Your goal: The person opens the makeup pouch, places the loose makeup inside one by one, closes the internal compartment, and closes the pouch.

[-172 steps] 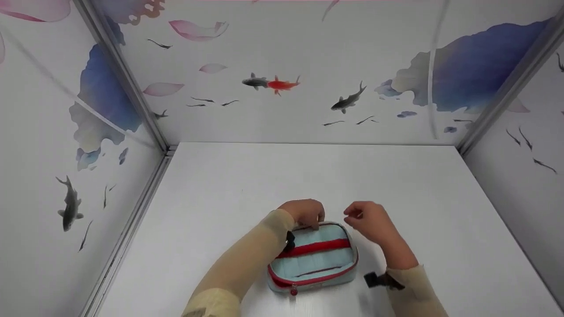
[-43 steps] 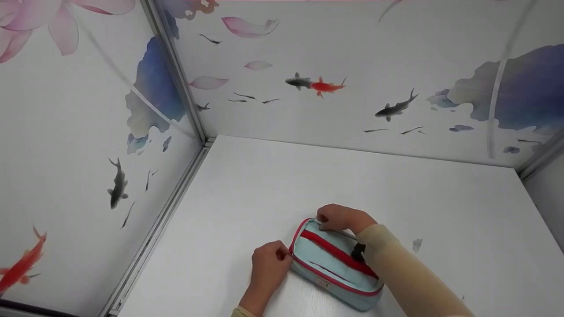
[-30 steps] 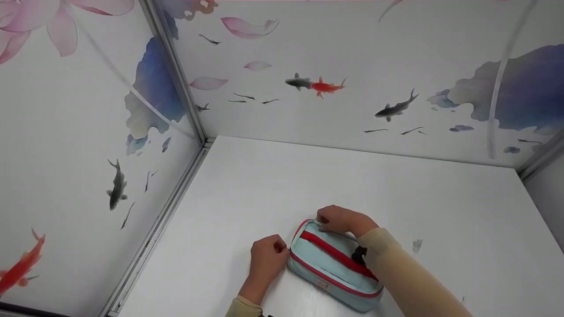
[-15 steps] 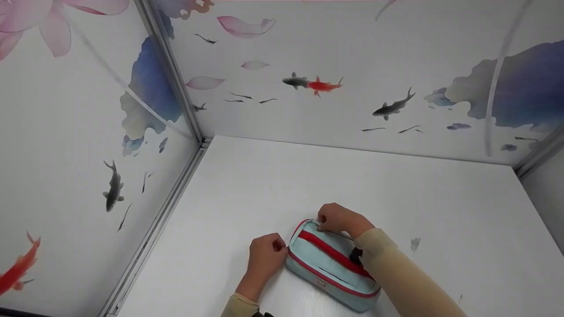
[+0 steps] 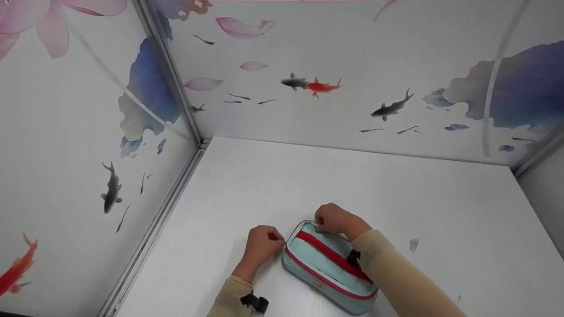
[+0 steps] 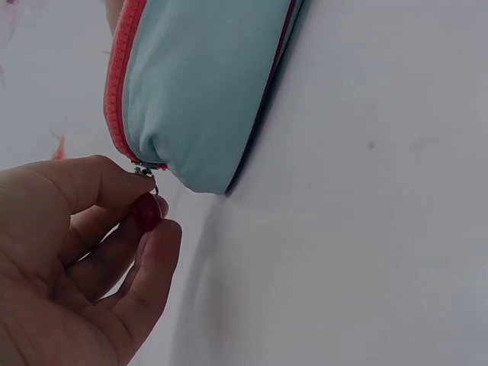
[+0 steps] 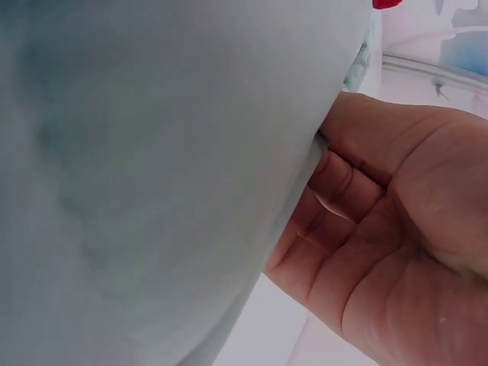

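Note:
A light blue pencil case point(image 5: 304, 259) with red zipper trim and a red band across its top lies on the table at a slant. My left hand point(image 5: 260, 246) is at its left end. In the left wrist view, that thumb and fingers pinch a zipper pull with a dark red bead point(image 6: 146, 212), close under the corner of the red zipper point(image 6: 114, 84). My right hand point(image 5: 337, 220) grips the case's far edge, thumb and curled fingers on the fabric, as the right wrist view shows. The right forearm covers the case's right end.
The white table point(image 5: 264, 185) meets a back wall point(image 5: 273, 119) painted with fish and petals. A metal rail point(image 5: 145, 237) runs along the left wall. A small grey mark point(image 5: 413, 245) shows on the table to the right.
Earlier, my left hand held the far edge and my right was apart; now the right holds that edge. The case has turned. Lately, my left hand has moved slightly away along its left end.

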The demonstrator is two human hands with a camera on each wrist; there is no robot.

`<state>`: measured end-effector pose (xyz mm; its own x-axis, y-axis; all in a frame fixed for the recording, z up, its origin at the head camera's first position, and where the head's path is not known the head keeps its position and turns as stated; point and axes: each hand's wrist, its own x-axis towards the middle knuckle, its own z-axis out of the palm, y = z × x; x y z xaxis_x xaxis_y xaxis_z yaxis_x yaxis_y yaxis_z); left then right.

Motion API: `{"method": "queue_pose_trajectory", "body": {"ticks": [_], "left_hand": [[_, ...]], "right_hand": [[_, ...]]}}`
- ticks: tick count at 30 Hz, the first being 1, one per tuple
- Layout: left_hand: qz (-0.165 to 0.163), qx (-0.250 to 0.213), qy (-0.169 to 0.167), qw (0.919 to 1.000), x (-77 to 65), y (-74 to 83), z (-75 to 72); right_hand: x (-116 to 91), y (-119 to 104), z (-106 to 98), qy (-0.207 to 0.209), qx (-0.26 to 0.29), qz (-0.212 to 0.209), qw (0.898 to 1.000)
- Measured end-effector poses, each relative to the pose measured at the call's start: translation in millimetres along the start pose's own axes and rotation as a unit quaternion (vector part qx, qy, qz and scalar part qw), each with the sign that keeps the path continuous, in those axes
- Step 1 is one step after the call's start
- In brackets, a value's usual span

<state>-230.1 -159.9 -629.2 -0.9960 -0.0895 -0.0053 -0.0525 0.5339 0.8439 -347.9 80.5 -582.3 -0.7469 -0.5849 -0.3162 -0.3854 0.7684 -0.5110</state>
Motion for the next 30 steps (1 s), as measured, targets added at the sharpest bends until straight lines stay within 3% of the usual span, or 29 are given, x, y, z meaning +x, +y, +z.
{"method": "queue_pose_trajectory", "body": {"ticks": [15,22,30], "left_hand": [[0.016,0.005,-0.074,0.9971,26.5,-2.3,-5.0],[0.027,0.037,-0.078,0.9959,38.8,-2.6,-7.9],[0.036,0.03,-0.103,0.9935,41.4,-2.8,-8.8]], "right_hand": [[-6.1,-3.3,2.4,0.017,-0.004,-0.004,1.0],[-4.1,-6.4,2.9,0.027,-0.018,-0.016,0.999],[-5.2,-15.0,2.8,0.016,-0.015,0.011,1.0]]}}
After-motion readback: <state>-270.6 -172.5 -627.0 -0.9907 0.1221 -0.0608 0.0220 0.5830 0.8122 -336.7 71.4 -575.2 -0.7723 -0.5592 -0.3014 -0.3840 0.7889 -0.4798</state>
